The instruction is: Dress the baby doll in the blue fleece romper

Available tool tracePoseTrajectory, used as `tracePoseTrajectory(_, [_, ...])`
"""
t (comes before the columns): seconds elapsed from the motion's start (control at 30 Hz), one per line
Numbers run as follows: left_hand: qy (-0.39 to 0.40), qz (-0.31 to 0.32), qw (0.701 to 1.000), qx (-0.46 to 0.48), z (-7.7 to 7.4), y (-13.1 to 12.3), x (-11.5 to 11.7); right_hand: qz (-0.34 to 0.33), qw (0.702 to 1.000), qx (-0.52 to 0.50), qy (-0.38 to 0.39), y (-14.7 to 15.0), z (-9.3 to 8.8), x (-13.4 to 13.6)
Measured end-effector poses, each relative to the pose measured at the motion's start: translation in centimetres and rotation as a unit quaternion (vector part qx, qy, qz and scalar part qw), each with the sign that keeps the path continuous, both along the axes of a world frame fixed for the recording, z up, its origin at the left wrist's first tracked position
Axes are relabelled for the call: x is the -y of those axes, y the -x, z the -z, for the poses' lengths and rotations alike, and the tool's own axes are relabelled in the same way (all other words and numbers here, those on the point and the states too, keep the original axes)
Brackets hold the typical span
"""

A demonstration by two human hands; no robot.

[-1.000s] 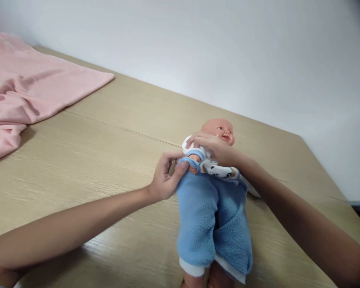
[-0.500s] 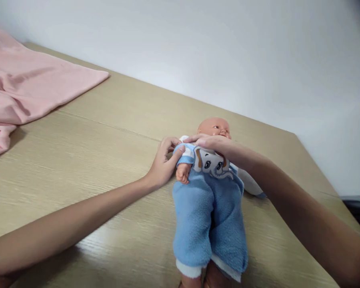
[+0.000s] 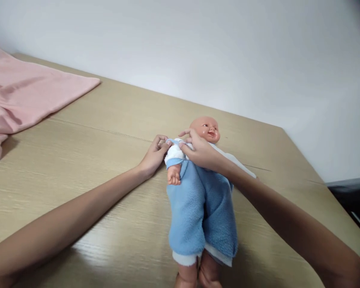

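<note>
A baby doll [image 3: 204, 125] lies on its back on the table, feet towards me, in a blue fleece outfit [image 3: 187, 212] with white cuffs. Its bare fist shows below the white, blue-edged sleeve [image 3: 174, 154] on my left. At that shoulder, my left hand [image 3: 156, 154] is closed in a pinch on the outfit's blue edging. My right hand [image 3: 199, 150] lies across the doll's chest, thumb and finger pinching the same edging a little further right. It covers the chest front. The other white sleeve [image 3: 237, 161] spreads out to the right, partly behind my right forearm.
A pink cloth [image 3: 42, 88] with folds lies at the left on the wooden table [image 3: 114, 104]. Behind the table's back edge rises a pale wall [image 3: 180, 48]. Something dark [image 3: 352, 200] stands beyond the right edge.
My right hand has turned and drawn back from below the doll's chin, its thumb now on the shoulder edging. The elephant picture on the chest is now covered. The view has shifted slightly.
</note>
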State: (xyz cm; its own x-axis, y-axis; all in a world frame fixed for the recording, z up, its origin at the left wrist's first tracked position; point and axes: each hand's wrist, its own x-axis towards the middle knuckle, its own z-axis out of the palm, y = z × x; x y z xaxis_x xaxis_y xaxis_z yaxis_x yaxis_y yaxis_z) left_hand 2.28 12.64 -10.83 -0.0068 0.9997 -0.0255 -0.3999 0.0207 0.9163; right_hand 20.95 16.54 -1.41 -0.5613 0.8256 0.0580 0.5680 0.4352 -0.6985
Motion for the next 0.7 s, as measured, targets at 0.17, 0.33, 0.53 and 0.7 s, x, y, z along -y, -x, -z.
tracePoseTrajectory(0.17, [0.01, 0.024, 1.0, 0.005, 0.1, 0.1, -1.0, 0.03, 0.98, 0.168, -0.107, 0.6, -1.4, 0.1])
tracePoseTrajectory(0.33, [-0.009, 0.022, 1.0, -0.005, -0.2, -0.3, -1.3, 0.013, 0.931, 0.304, -0.2, 0.7, -2.3, 0.6])
tracePoseTrajectory(0.53, [0.007, 0.056, 0.998, -0.017, -1.0, -0.6, -1.8, 0.049, 0.927, 0.331, -0.17, 1.8, -2.7, 1.2])
tracePoseTrajectory(0.7, [0.045, 0.084, 0.995, -0.002, -1.6, -0.7, -2.7, 0.066, 0.939, 0.318, -0.113, 1.7, -2.4, -0.2])
